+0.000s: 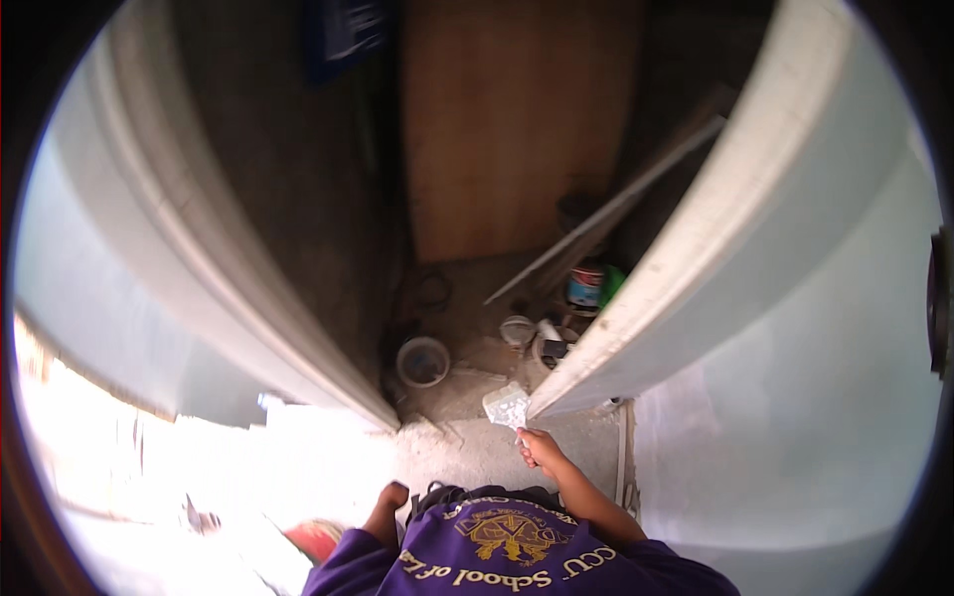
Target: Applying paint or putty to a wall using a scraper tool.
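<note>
My right hand (540,450) is closed around the handle of a putty knife (507,404). Its broad blade is smeared with white and points forward, near the foot of the right-hand door frame (686,238). Low by my waist is my left hand (396,494), small and dark in the picture; its fingers are too unclear to read, and nothing can be made out in it.
Through the doorway, a pail (423,362) stands on the floor at left. Right of it are a white tub (517,331), a bucket with things in it (553,350) and a paint can (586,285). A long strip (606,209) leans diagonally; a brown wooden panel (517,129) stands behind.
</note>
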`<act>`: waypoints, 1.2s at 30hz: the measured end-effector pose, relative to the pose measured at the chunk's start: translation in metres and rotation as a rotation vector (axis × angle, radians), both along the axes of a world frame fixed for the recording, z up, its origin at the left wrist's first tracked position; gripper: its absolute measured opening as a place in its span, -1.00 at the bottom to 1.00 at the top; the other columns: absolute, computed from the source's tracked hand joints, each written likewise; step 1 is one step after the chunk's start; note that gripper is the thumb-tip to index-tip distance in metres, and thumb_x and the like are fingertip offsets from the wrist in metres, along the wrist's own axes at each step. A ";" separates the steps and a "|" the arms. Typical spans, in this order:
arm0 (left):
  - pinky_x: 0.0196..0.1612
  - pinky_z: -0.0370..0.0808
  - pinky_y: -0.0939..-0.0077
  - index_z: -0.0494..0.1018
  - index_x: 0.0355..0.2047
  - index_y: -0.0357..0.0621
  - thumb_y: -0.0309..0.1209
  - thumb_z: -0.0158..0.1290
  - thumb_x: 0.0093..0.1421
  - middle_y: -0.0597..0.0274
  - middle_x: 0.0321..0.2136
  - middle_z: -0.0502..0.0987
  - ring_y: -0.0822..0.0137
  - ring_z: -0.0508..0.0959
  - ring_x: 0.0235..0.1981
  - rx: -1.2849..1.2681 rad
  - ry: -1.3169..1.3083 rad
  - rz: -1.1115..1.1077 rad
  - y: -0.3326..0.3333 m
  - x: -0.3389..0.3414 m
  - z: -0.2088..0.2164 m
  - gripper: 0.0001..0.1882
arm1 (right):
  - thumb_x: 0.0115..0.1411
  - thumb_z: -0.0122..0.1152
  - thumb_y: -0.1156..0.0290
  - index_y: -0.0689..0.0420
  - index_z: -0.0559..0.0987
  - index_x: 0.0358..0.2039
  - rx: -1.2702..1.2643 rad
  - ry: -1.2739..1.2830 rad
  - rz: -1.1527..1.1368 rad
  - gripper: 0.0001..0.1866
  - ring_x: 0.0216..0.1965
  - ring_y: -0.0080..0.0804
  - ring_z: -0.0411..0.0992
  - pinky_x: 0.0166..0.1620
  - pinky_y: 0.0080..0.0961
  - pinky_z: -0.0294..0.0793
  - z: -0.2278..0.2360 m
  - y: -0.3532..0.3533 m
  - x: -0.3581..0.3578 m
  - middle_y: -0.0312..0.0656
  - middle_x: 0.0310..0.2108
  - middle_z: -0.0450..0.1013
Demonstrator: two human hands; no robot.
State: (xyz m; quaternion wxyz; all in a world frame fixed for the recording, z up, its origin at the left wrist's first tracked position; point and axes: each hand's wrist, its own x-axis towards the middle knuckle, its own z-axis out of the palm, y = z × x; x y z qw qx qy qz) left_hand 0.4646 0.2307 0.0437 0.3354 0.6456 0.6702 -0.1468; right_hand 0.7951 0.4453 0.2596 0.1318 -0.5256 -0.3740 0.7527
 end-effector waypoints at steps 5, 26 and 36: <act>0.00 0.38 0.28 0.48 -0.24 -0.24 -0.18 -0.12 0.05 -0.22 -0.22 0.49 -0.07 0.46 -0.08 0.160 -0.272 1.153 -0.019 0.008 0.017 -0.58 | 0.26 -0.07 0.17 0.09 0.36 -0.41 -0.039 0.064 0.315 -0.75 -0.79 -0.61 0.09 -0.71 -0.63 0.07 -0.007 0.022 -0.064 -0.38 -0.76 0.13; -0.06 0.39 0.28 0.48 -0.32 -0.31 -0.25 -0.08 0.03 -0.19 -0.26 0.51 -0.05 0.49 -0.15 0.242 -0.162 2.227 -0.137 0.093 0.042 -0.64 | 0.22 0.03 0.22 0.14 0.48 -0.39 0.109 0.215 1.473 -0.76 -0.78 -0.68 0.12 -0.70 -0.69 0.08 -0.003 0.037 -0.340 -0.41 -0.76 0.20; -0.33 0.40 0.23 0.37 -0.17 -0.01 -0.17 -0.05 0.13 0.34 -0.33 0.46 0.35 0.44 -0.34 0.649 -0.816 2.947 -0.129 0.055 0.041 -0.70 | 0.23 -0.01 0.21 0.08 0.42 -0.42 0.035 0.137 1.641 -0.78 -0.75 -0.64 0.13 -0.68 -0.68 0.10 0.004 -0.019 -0.436 -0.40 -0.74 0.20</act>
